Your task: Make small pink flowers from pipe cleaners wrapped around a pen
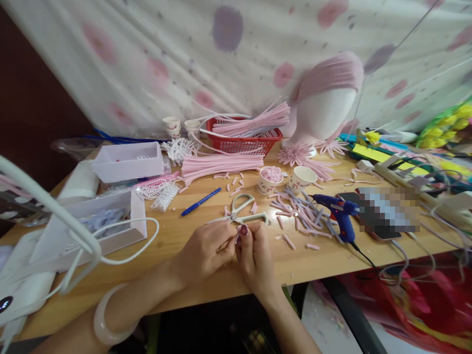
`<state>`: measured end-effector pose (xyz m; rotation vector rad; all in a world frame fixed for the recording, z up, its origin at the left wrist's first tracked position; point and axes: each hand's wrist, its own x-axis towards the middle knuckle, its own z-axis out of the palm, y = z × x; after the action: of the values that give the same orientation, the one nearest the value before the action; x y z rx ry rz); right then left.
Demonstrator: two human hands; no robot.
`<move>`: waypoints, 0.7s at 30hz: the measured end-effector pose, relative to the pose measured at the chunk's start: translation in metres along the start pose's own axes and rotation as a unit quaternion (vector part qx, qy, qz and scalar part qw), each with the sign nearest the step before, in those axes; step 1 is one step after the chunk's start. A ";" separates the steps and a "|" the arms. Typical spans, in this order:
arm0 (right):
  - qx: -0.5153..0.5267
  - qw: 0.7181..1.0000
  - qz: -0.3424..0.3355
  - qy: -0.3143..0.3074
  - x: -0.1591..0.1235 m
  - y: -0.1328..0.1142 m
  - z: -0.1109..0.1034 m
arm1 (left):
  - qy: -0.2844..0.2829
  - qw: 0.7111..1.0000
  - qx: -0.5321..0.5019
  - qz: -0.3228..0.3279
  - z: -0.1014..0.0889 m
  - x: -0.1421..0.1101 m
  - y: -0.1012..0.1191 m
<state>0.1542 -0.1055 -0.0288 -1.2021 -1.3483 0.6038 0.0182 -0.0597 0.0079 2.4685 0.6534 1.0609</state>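
My left hand (208,248) and my right hand (257,258) meet over the table's near edge, fingertips pinched together. A small pale bit shows between them, but the fingers hide most of it and I cannot make out what it is. Just beyond my fingers lie scissors (233,217) with pale handles, spread apart. Short pink pipe-cleaner pieces (288,242) are scattered to the right. A paper cup (266,187) farther back is filled with small pink pieces (272,173). Beside it stands a second paper cup (301,181).
A blue glue gun (342,221) and a phone (387,211) lie at right with cables. Behind are bundled pink pipe cleaners (221,166), a red basket (239,143) and a white mannequin head (324,113). A blue pen (201,202) and white trays (129,162) are left.
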 end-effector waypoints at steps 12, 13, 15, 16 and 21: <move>-0.081 0.996 -0.039 -0.028 0.003 -0.002 -0.010 | -0.110 0.797 -0.485 -0.343 0.001 0.002 0.000; -0.051 0.998 -0.013 -0.039 0.004 -0.002 -0.010 | -0.107 0.800 -0.484 -0.337 0.001 0.002 -0.001; 0.036 0.995 0.055 -0.071 0.006 -0.003 -0.009 | -0.097 0.813 -0.477 -0.319 0.000 0.002 -0.004; 0.080 0.989 0.087 -0.084 0.007 -0.004 -0.009 | -0.092 0.818 -0.475 -0.310 0.000 0.003 -0.006; 0.188 0.967 0.136 -0.103 0.008 -0.006 -0.011 | -0.087 0.858 -0.414 -0.291 -0.001 0.004 -0.011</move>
<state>0.1639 -0.1040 -0.0181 -1.0365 -1.1746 1.1546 0.0166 -0.0487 0.0056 1.4521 0.6394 0.6560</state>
